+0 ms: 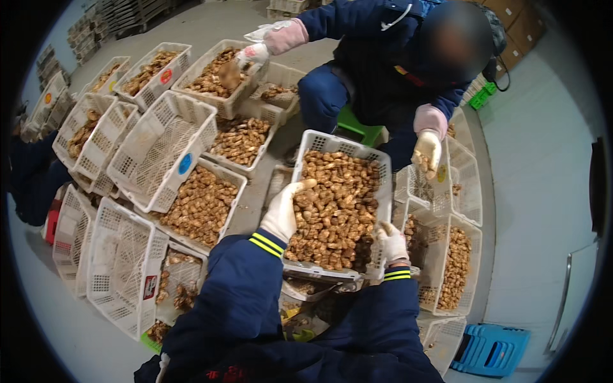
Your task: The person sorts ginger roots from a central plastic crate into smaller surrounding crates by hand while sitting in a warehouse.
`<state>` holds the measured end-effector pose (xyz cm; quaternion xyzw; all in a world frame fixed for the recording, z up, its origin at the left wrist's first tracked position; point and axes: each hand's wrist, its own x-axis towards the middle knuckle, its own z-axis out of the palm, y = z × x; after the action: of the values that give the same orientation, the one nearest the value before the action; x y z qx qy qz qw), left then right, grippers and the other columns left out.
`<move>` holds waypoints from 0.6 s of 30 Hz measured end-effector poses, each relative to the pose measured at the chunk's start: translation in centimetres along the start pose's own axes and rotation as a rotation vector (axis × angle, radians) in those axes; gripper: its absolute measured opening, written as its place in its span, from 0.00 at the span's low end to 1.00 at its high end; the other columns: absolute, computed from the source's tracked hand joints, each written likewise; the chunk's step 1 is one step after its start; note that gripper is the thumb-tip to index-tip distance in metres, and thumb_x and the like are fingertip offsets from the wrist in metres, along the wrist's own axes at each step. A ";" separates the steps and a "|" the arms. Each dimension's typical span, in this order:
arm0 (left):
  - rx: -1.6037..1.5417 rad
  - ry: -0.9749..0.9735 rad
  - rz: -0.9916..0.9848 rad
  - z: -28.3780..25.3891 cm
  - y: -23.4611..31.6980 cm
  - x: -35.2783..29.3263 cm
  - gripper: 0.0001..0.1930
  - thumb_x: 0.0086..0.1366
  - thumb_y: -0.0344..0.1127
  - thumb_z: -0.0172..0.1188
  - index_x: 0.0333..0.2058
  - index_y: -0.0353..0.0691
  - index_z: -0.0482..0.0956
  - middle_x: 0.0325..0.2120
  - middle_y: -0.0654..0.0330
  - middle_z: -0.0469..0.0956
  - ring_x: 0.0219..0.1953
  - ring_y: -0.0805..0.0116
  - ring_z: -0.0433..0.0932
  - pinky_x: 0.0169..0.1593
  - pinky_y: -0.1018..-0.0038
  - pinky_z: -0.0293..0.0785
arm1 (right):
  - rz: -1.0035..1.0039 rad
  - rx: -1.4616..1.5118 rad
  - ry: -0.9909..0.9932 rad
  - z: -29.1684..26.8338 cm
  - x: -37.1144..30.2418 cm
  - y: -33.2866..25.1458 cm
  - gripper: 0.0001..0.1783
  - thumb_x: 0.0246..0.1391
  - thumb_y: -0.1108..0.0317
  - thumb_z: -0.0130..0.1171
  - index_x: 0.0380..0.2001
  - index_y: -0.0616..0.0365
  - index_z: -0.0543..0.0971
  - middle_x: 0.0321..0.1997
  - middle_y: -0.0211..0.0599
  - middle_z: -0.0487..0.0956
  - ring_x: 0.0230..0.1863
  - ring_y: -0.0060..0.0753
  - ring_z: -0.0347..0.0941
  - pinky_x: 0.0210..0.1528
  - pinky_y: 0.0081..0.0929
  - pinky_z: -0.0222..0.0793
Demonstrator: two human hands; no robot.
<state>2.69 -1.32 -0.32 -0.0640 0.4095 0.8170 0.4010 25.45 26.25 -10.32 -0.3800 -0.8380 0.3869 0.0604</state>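
L hand [281, 212], gloved: at white crate [384, 185], L side, fingers out over brown mushroom-like produce [338, 204]; grip: can't tell. R hand [393, 244], gloved: at crate's R rim, fingers bent; hold on rim or pcs: can't tell. Produce w/in white crate, betw. both hands. Done, judging by fill: white crate well loaded, L crate [225, 171] ditto. Left, prob.: pcs in co-worker's R hand [253, 55], over upper crate [201, 99], and co-worker's L hand [428, 153]; R crate [436, 255] only part-filled; stacked crate [153, 137] mostly bare. Handling: approx. midway, at a guess.
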 end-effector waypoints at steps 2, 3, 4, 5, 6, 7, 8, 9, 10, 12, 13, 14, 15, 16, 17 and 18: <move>0.022 0.014 -0.048 0.2 0.0 -0.4 0.18 0.69 0.42 0.51 0.48 0.37 0.82 0.22 0.69 0.73 0.21 0.77 0.70 0.26 0.80 0.66 | 0.044 -0.203 -0.128 0.5 -1.8 -3.0 0.24 0.59 0.61 0.62 0.57 0.55 0.76 0.52 0.48 0.81 0.55 0.41 0.77 0.57 0.30 0.71; 0.035 0.028 0.003 0.9 -0.4 -0.8 0.18 0.69 0.42 0.51 0.47 0.37 0.82 0.20 0.69 0.72 0.20 0.77 0.68 0.25 0.81 0.65 | 0.087 -0.240 -0.200 0.8 -2.6 -3.1 0.25 0.58 0.58 0.63 0.57 0.53 0.76 0.51 0.49 0.81 0.56 0.44 0.77 0.58 0.32 0.71; 0.020 0.017 -0.027 1.4 -0.6 -0.8 0.18 0.69 0.42 0.51 0.47 0.37 0.82 0.21 0.69 0.71 0.20 0.77 0.67 0.25 0.81 0.65 | 0.039 -0.318 -0.250 1.2 -2.9 -2.3 0.26 0.58 0.57 0.62 0.57 0.53 0.76 0.52 0.49 0.81 0.56 0.47 0.76 0.59 0.35 0.71; 0.014 0.035 -0.049 0.9 -0.5 -0.9 0.18 0.69 0.42 0.51 0.47 0.37 0.82 0.21 0.70 0.71 0.20 0.77 0.67 0.25 0.81 0.64 | -0.020 -0.383 -0.327 2.7 -3.2 -3.1 0.26 0.58 0.55 0.61 0.58 0.53 0.76 0.53 0.49 0.80 0.56 0.49 0.76 0.59 0.37 0.70; 0.020 0.042 -0.044 0.4 -0.4 -0.9 0.18 0.69 0.42 0.51 0.47 0.37 0.82 0.21 0.70 0.71 0.20 0.77 0.67 0.25 0.81 0.64 | -0.008 -0.463 -0.418 3.5 -3.5 -3.8 0.30 0.58 0.50 0.61 0.61 0.52 0.73 0.54 0.51 0.79 0.56 0.53 0.75 0.60 0.40 0.69; 0.020 0.021 -0.058 0.6 -0.6 -0.8 0.18 0.69 0.42 0.52 0.47 0.37 0.82 0.21 0.69 0.71 0.21 0.77 0.66 0.25 0.81 0.64 | -0.094 -0.557 -0.402 4.4 -3.9 -2.8 0.34 0.58 0.49 0.60 0.64 0.52 0.68 0.58 0.52 0.76 0.59 0.52 0.73 0.61 0.40 0.69; 0.023 0.017 -0.063 0.1 -0.4 -0.8 0.18 0.69 0.43 0.52 0.46 0.37 0.82 0.21 0.69 0.71 0.21 0.77 0.66 0.25 0.81 0.63 | -0.045 -0.619 -0.424 5.5 -4.0 -3.7 0.36 0.58 0.47 0.60 0.65 0.52 0.66 0.59 0.53 0.75 0.60 0.52 0.72 0.61 0.40 0.68; 0.032 0.020 -0.059 -0.3 -0.5 -0.7 0.18 0.69 0.43 0.52 0.46 0.37 0.82 0.21 0.69 0.71 0.21 0.77 0.66 0.25 0.81 0.63 | 0.004 -0.681 -0.446 6.6 -4.1 -4.6 0.37 0.58 0.46 0.60 0.65 0.52 0.64 0.61 0.53 0.73 0.61 0.51 0.70 0.62 0.40 0.68; 0.031 0.027 -0.037 -0.2 -0.4 -0.7 0.18 0.69 0.44 0.52 0.46 0.37 0.82 0.21 0.69 0.71 0.21 0.77 0.66 0.25 0.80 0.63 | 0.028 -0.727 -0.436 7.0 -4.6 -5.7 0.39 0.58 0.44 0.59 0.65 0.55 0.64 0.62 0.52 0.72 0.63 0.50 0.69 0.63 0.40 0.67; 0.036 0.044 -0.031 0.0 -0.6 -0.9 0.19 0.68 0.46 0.53 0.46 0.38 0.83 0.22 0.69 0.72 0.21 0.77 0.66 0.26 0.80 0.63 | 0.026 -0.706 -0.419 8.0 -4.3 -4.8 0.40 0.57 0.41 0.60 0.63 0.57 0.66 0.60 0.52 0.74 0.62 0.49 0.70 0.62 0.39 0.68; 0.015 0.035 -0.039 0.0 -0.5 -0.9 0.18 0.69 0.45 0.53 0.45 0.40 0.83 0.22 0.69 0.73 0.22 0.77 0.67 0.26 0.79 0.64 | 0.014 -0.720 -0.441 8.1 -4.1 -5.3 0.40 0.56 0.40 0.60 0.61 0.58 0.68 0.60 0.52 0.74 0.62 0.49 0.70 0.62 0.39 0.68; 0.027 0.049 -0.037 0.0 -0.5 -1.0 0.17 0.69 0.45 0.53 0.44 0.40 0.83 0.22 0.69 0.73 0.22 0.77 0.67 0.26 0.79 0.64 | 0.061 -0.736 -0.507 8.0 -3.8 -5.7 0.38 0.55 0.39 0.60 0.58 0.58 0.72 0.59 0.50 0.76 0.61 0.49 0.72 0.61 0.39 0.69; 0.038 0.063 -0.035 0.0 -0.5 -1.1 0.17 0.68 0.45 0.53 0.44 0.41 0.84 0.22 0.69 0.73 0.22 0.77 0.68 0.25 0.79 0.64 | 0.086 -0.724 -0.505 8.0 -3.7 -6.0 0.31 0.56 0.44 0.62 0.51 0.59 0.78 0.53 0.51 0.79 0.56 0.50 0.75 0.58 0.40 0.71; 0.038 0.065 -0.019 -0.5 -0.4 -0.8 0.16 0.68 0.45 0.53 0.43 0.41 0.84 0.22 0.69 0.74 0.21 0.77 0.68 0.25 0.79 0.65 | 0.060 -0.739 -0.538 7.9 -3.8 -6.9 0.30 0.56 0.44 0.62 0.50 0.59 0.78 0.52 0.51 0.80 0.55 0.50 0.76 0.56 0.40 0.72; 0.059 0.078 -0.003 -1.0 -0.8 -0.2 0.16 0.69 0.44 0.52 0.43 0.41 0.84 0.22 0.69 0.74 0.21 0.76 0.68 0.25 0.79 0.65 | 0.042 -0.756 -0.566 7.6 -3.7 -7.1 0.30 0.56 0.44 0.62 0.50 0.59 0.78 0.50 0.51 0.81 0.54 0.50 0.77 0.55 0.40 0.73; 0.077 0.050 0.031 -1.5 -1.1 0.2 0.16 0.69 0.44 0.52 0.43 0.41 0.84 0.24 0.68 0.76 0.22 0.77 0.70 0.26 0.79 0.67 | 0.069 -0.756 -0.570 7.6 -3.6 -7.4 0.30 0.55 0.44 0.63 0.49 0.59 0.79 0.48 0.52 0.81 0.52 0.50 0.77 0.54 0.40 0.73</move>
<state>3.03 -1.91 -2.04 -0.0626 0.4517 0.8048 0.3800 20.64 16.23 -9.76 -0.2816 -0.8902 0.1455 -0.3271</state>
